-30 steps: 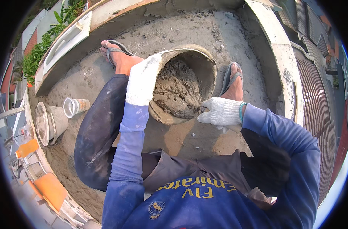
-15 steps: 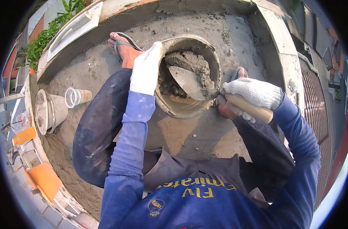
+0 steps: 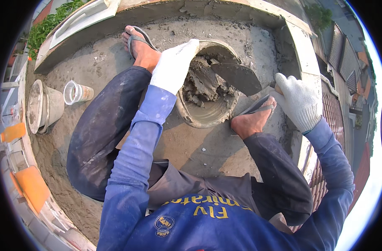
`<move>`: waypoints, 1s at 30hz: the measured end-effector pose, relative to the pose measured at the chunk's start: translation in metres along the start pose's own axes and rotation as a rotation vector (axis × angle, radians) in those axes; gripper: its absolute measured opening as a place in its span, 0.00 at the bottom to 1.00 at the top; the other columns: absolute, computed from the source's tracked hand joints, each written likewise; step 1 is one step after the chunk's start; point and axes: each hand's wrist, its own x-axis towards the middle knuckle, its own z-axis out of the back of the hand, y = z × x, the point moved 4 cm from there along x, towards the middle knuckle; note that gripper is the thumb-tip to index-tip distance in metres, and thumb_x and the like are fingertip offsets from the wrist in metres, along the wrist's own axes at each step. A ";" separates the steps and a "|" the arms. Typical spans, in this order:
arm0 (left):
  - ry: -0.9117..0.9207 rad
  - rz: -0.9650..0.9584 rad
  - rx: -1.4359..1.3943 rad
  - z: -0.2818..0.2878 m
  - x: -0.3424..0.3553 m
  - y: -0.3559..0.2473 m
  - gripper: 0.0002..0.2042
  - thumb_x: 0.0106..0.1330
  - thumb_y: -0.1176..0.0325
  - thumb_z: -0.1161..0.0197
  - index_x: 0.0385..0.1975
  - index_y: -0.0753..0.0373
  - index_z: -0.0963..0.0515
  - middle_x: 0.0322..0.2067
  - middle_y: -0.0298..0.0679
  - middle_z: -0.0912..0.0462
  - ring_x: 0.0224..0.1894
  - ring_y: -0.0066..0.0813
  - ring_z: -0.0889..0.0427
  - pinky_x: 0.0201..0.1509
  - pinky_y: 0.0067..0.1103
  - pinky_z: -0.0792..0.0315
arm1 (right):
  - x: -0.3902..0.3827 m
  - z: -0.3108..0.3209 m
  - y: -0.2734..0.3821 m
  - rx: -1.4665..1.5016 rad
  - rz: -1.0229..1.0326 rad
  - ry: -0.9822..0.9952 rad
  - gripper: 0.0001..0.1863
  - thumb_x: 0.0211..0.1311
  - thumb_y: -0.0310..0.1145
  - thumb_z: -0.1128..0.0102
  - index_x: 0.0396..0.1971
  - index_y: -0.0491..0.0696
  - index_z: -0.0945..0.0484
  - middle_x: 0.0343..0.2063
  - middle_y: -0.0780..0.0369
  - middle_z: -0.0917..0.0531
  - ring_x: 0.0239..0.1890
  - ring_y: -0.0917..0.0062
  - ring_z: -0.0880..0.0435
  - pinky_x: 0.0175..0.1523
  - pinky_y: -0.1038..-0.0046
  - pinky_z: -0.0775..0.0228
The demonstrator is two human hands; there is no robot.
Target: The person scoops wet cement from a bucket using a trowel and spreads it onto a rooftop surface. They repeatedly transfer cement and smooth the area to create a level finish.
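Note:
A round, mortar-smeared bucket (image 3: 205,116) stands between my feet, with a heap of wet grey mortar (image 3: 201,83) inside, piled toward its far side. My left hand (image 3: 174,65), in a white knit glove, grips the bucket's far-left rim; some fingertips are hidden. In my right hand (image 3: 299,100), gloved as well, is a trowel. The trowel's blade (image 3: 239,78) hangs over the right rim, pointing left, its dark face turned toward me. The glove mostly covers the wooden handle.
A dirty pail (image 3: 57,108) and a plastic tub (image 3: 82,93) lie at the left, both tipped. Low plastered walls (image 3: 306,54) enclose the grey floor. A white float-like board (image 3: 84,21) rests on the far-left ledge. Tiled roofs (image 3: 337,54) show beyond the right wall.
The trowel has come up out of the mortar as my right hand swung right and forward. Its blade has turned over the rim. My left hand stays on the rim; the bucket looks tilted.

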 end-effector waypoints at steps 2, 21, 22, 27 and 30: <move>0.036 -0.277 0.279 -0.001 0.001 0.013 0.18 0.79 0.72 0.41 0.65 0.67 0.17 0.58 0.52 0.10 0.58 0.46 0.09 0.64 0.33 0.17 | 0.007 -0.005 0.005 -0.050 0.045 -0.012 0.16 0.74 0.46 0.31 0.47 0.49 0.19 0.32 0.55 0.13 0.37 0.58 0.08 0.40 0.57 0.17; -0.115 0.139 0.035 -0.018 -0.018 -0.004 0.20 0.85 0.63 0.38 0.64 0.74 0.16 0.57 0.49 0.08 0.59 0.34 0.11 0.65 0.27 0.20 | -0.042 -0.133 0.093 0.822 0.016 -0.034 0.21 0.74 0.54 0.30 0.44 0.50 0.18 0.29 0.55 0.13 0.33 0.55 0.09 0.39 0.54 0.17; -0.129 0.157 0.030 -0.018 -0.023 -0.007 0.20 0.85 0.63 0.38 0.64 0.74 0.17 0.57 0.48 0.08 0.59 0.32 0.11 0.65 0.27 0.20 | -0.045 -0.136 0.091 0.869 -0.006 -0.036 0.21 0.74 0.54 0.30 0.45 0.50 0.18 0.29 0.55 0.13 0.33 0.55 0.09 0.39 0.54 0.17; -0.168 0.243 -0.114 -0.016 -0.025 0.003 0.21 0.86 0.62 0.38 0.66 0.73 0.17 0.57 0.45 0.08 0.59 0.28 0.13 0.64 0.24 0.21 | -0.037 -0.137 0.081 0.890 -0.023 0.094 0.21 0.75 0.54 0.30 0.47 0.49 0.16 0.31 0.53 0.11 0.35 0.55 0.08 0.40 0.54 0.18; -0.158 0.191 -0.025 -0.012 -0.025 0.008 0.20 0.86 0.62 0.38 0.64 0.75 0.17 0.54 0.42 0.08 0.56 0.24 0.13 0.62 0.23 0.21 | -0.028 -0.137 0.082 0.993 -0.025 0.165 0.22 0.76 0.55 0.32 0.47 0.49 0.17 0.30 0.53 0.12 0.35 0.54 0.08 0.41 0.54 0.18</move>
